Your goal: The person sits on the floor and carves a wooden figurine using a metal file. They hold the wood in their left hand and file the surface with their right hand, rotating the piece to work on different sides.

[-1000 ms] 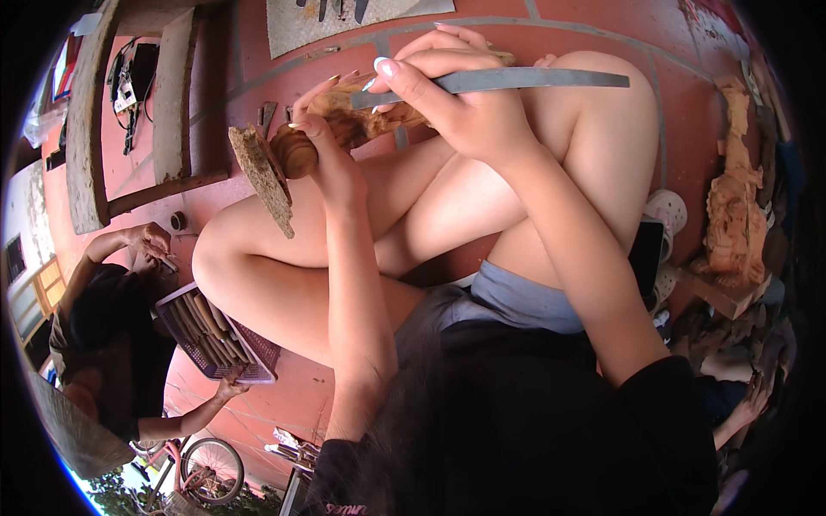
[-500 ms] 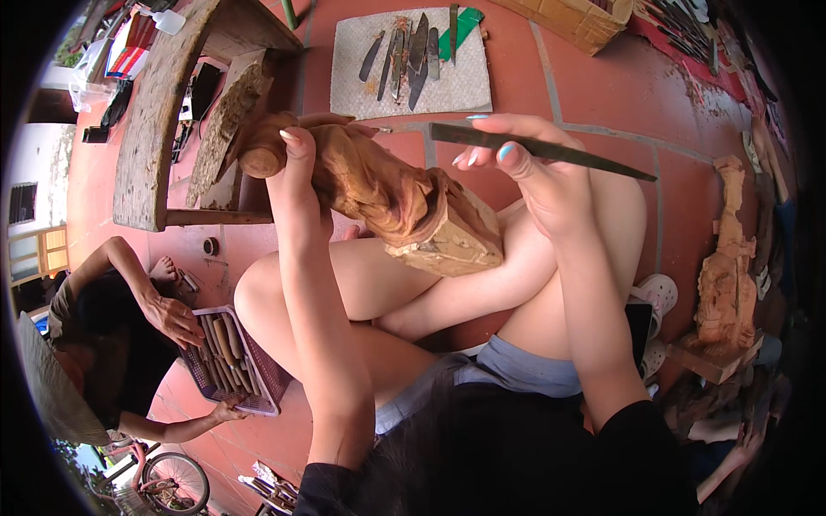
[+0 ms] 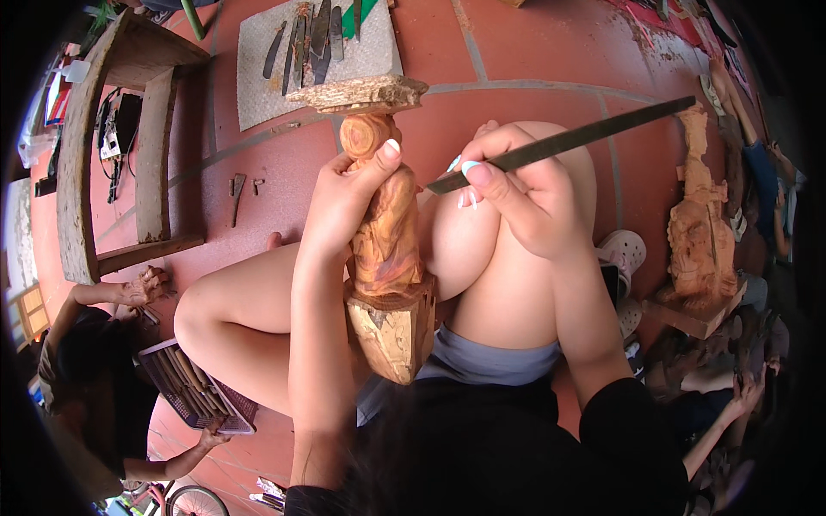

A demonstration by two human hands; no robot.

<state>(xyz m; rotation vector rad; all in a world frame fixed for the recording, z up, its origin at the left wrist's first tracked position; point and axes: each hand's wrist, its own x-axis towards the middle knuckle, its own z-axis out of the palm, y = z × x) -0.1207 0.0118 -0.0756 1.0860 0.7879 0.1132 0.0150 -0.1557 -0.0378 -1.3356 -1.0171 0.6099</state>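
Observation:
My left hand (image 3: 337, 206) is closed around the upper part of a carved wooden figure (image 3: 389, 245), just below its rounded knob. The reddish-brown figure stands roughly upright over my lap, its pale rough-cut base toward me and a flat, bark-edged slab at its far end. Between the thumb and fingers of my right hand (image 3: 535, 199) is a long, flat dark file (image 3: 598, 133), pointing up to the right. The file's lower-left end is close to the carving's side; whether they touch I cannot tell.
A mat (image 3: 249, 82) with several blades lies ahead. At left are a wooden bench (image 3: 77, 163) and a co-worker's hand (image 3: 211, 434) on a purple basket (image 3: 245, 413) of wooden-handled tools. Another carved wooden piece (image 3: 701, 232) stands at right, near pale clogs (image 3: 626, 251).
The carving has swung from a leftward slant to nearly upright, its base now nearer me. My right hand has lowered slightly, and the file now tilts up to the right. The view has shifted.

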